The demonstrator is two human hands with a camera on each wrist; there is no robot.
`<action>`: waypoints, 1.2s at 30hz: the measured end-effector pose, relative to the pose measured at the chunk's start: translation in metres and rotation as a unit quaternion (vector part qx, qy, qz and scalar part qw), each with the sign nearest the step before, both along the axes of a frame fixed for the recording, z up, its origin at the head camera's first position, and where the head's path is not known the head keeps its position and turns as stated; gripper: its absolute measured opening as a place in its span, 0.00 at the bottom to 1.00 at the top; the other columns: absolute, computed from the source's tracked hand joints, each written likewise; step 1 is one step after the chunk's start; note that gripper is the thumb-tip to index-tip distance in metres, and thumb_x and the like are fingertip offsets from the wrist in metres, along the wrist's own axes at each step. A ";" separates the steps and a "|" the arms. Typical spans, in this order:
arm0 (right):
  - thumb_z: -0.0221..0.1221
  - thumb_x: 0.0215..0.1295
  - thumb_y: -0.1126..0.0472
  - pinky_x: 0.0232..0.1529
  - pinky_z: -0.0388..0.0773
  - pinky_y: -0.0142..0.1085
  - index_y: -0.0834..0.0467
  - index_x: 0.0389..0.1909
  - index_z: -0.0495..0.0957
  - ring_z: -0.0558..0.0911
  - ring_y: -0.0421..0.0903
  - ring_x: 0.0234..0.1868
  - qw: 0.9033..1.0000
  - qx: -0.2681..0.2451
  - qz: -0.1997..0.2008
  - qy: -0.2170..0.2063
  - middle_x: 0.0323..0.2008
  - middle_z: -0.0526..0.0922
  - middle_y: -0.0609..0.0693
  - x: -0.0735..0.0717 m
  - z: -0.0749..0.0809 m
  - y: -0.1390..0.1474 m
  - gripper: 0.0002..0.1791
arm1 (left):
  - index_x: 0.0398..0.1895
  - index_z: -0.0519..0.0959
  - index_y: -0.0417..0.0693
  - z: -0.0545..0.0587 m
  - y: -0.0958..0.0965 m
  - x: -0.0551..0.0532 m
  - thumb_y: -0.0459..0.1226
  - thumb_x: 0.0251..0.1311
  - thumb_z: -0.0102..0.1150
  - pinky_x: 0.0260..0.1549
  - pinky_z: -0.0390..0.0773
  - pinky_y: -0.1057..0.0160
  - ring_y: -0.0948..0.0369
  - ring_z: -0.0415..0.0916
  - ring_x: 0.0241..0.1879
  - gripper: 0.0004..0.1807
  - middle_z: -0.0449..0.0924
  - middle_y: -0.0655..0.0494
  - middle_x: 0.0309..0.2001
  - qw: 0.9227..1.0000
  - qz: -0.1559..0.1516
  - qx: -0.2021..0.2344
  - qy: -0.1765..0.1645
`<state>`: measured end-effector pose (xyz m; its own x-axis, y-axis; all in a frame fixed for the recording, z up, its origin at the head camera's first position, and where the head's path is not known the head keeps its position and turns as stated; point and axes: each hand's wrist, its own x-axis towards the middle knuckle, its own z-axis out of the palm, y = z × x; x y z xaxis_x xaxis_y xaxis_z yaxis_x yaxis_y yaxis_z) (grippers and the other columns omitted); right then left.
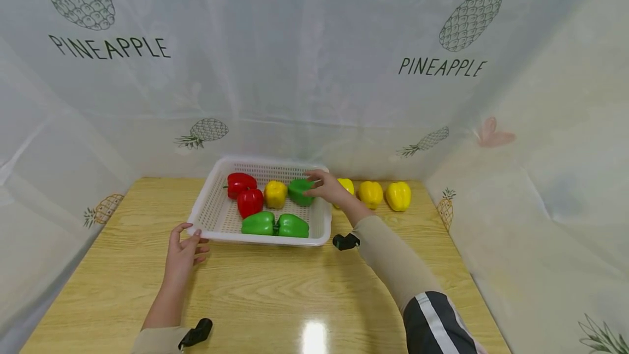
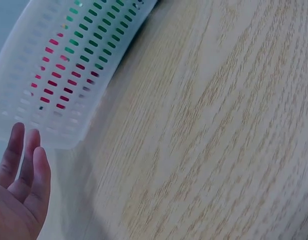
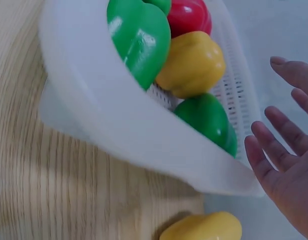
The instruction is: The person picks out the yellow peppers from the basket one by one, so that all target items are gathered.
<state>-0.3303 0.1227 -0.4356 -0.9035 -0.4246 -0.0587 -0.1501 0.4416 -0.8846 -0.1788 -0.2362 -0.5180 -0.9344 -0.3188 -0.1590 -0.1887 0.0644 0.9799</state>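
Here's the right hand (image 1: pixel 328 186), fingers spread and holding nothing, over the far-right corner of the white perforated plastic basket (image 1: pixel 321 228), right by a glossy green bell pepper (image 1: pixel 297 192). The left hand (image 1: pixel 182 253), fingers loosely extended, touches the basket's near-left corner. Two red peppers (image 1: pixel 250 202), a yellow one (image 1: pixel 276 195) and two more greens (image 1: pixel 293 226) sit inside; three yellow peppers (image 1: pixel 398 196) line the wooden worktop's (image 1: pixel 260 288) far edge, right of the basket.

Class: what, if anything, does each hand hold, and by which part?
Left hand seems to pinch the white basket by its near-left rim corner; right hand, nothing.
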 end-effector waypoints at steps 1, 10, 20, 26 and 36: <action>0.65 0.63 0.67 0.55 0.75 0.48 0.60 0.68 0.66 0.73 0.60 0.58 1.000 -0.003 0.000 -0.005 0.63 0.69 0.65 0.000 -0.001 -0.002 0.33 | 0.62 0.55 0.60 0.000 0.000 0.000 0.46 0.74 0.46 0.31 0.82 0.62 0.62 0.82 0.31 0.19 0.83 0.59 0.35 1.000 0.001 0.002 0.000; 0.65 0.63 0.68 0.55 0.75 0.46 0.60 0.68 0.67 0.74 0.61 0.57 1.000 -0.011 0.008 -0.015 0.62 0.70 0.65 -0.010 -0.013 -0.016 0.32 | 0.60 0.55 0.63 0.001 0.000 0.001 0.47 0.74 0.47 0.32 0.82 0.62 0.60 0.82 0.32 0.18 0.83 0.58 0.36 1.000 -0.002 0.001 0.010; 0.64 0.63 0.68 0.53 0.76 0.44 0.60 0.67 0.68 0.76 0.57 0.55 1.000 -0.021 0.007 -0.018 0.61 0.72 0.65 -0.021 -0.022 -0.031 0.31 | 0.62 0.55 0.61 0.002 -0.002 -0.001 0.46 0.74 0.47 0.33 0.82 0.62 0.60 0.82 0.33 0.19 0.83 0.57 0.37 1.000 0.000 0.006 0.007; 0.67 0.60 0.68 0.51 0.77 0.41 0.59 0.65 0.70 0.78 0.55 0.52 0.999 -0.022 0.018 -0.019 0.59 0.74 0.64 -0.022 -0.027 -0.037 0.32 | 0.64 0.54 0.58 -0.002 -0.001 -0.001 0.46 0.74 0.47 0.34 0.82 0.61 0.61 0.82 0.32 0.21 0.82 0.56 0.37 1.000 -0.002 0.009 0.004; 0.63 0.64 0.68 0.54 0.75 0.48 0.57 0.67 0.68 0.76 0.54 0.56 0.998 -0.053 0.000 -0.040 0.59 0.75 0.59 -0.029 -0.033 -0.047 0.30 | 0.60 0.56 0.60 -0.003 0.000 0.001 0.47 0.73 0.48 0.32 0.82 0.61 0.60 0.82 0.32 0.19 0.82 0.52 0.39 1.000 0.004 0.005 0.016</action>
